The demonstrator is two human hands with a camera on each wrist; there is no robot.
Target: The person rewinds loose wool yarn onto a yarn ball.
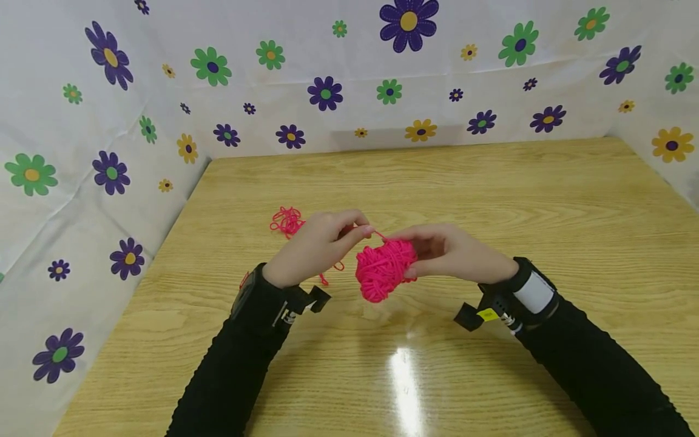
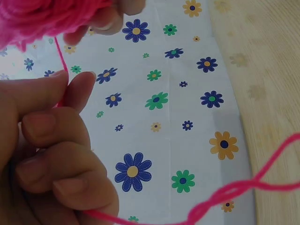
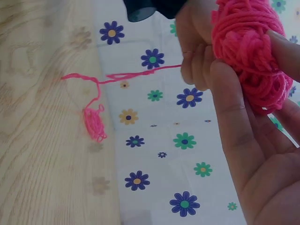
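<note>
A ball of bright pink yarn (image 1: 384, 267) is held up above the wooden table by my right hand (image 1: 455, 252), whose fingers and thumb grip its right side. The right wrist view shows the wound yarn ball (image 3: 251, 56) between thumb and fingers. My left hand (image 1: 327, 246) pinches the yarn strand between thumb and forefinger, just left of the ball; its other fingers are curled. In the left wrist view the strand (image 2: 61, 56) runs from the ball into that pinch, and twisted yarn (image 2: 220, 197) trails out below the left hand.
A loose tangle of pink yarn (image 1: 286, 221) lies on the table (image 1: 491, 200) behind the left hand. Stray strands (image 1: 324, 279) show near the left wrist. A white cloth (image 1: 360, 60) with printed flowers stands behind and beside the table.
</note>
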